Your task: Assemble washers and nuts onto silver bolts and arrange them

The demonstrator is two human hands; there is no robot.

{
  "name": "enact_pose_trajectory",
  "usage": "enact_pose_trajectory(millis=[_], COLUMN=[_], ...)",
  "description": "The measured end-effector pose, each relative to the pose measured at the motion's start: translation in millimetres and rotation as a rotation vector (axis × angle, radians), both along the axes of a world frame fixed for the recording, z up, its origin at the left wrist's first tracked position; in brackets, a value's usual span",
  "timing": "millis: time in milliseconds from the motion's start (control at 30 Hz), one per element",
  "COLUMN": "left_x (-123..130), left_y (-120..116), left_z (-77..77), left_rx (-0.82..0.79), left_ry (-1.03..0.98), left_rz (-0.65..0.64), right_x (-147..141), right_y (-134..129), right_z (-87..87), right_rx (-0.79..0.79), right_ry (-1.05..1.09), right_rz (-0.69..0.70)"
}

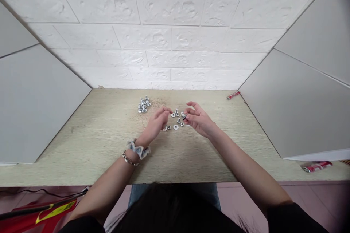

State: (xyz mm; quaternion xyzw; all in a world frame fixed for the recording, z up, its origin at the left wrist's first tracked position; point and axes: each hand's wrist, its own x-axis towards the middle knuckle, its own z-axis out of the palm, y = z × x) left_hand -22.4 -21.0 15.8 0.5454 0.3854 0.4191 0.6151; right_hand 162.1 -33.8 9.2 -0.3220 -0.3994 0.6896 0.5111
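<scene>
On the pale wood-grain table [82,149], near edge first: left hand [157,123] has fingers curled narrow above the parts; cannot tell if it holds anything. A fabric scrunchie [138,149] and a chain bracelet [129,158] sit on that wrist. Right hand [199,119] has thumb and forefinger closed on a small dark part [185,116], the other fingers fanned.

Between and just beyond the hands lie loose steel parts: about five flat washers [175,127] and three upright bolts [176,112], counts approximate, some partly hidden by the hands. Left of these, well apart from both hands, is a tight pile of bolts [143,105], too clustered to count.

Two red-and-white tubes: one at the far right table corner [233,95], one at the right edge [317,166]. White brick-pattern panel [169,36] behind.
</scene>
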Motion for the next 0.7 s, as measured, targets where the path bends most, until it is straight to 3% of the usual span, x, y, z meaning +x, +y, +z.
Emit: enact_pose_trajectory(millis=[133, 267, 367, 600, 700], left_x=[5, 4, 4, 3, 2], left_y=[-11, -12, -12, -9, -11], left_z=[0.6, -2.5, -3.9, 1.2, 5.4], left_rx=[0.43, 0.584, 0.567, 0.313, 0.332], left_ry=[0.451, 0.647, 0.661, 0.574, 0.576], left_rz=[-0.075, -0.105, -0.143, -0.249, -0.243], right_x=[-8, -3, 3, 4, 3], right_y=[-6, -6, -5, -9, -12], right_z=[-2.5, -8.9, -11.3, -14.1, -15.0], right_rx=[-0.05, -0.046, -0.026, 0.032, 0.027], right_ry=[0.043, 0.028, -0.003, -0.257, -0.264], right_rz=[0.136, 0.155, 0.193, 0.251, 0.229])
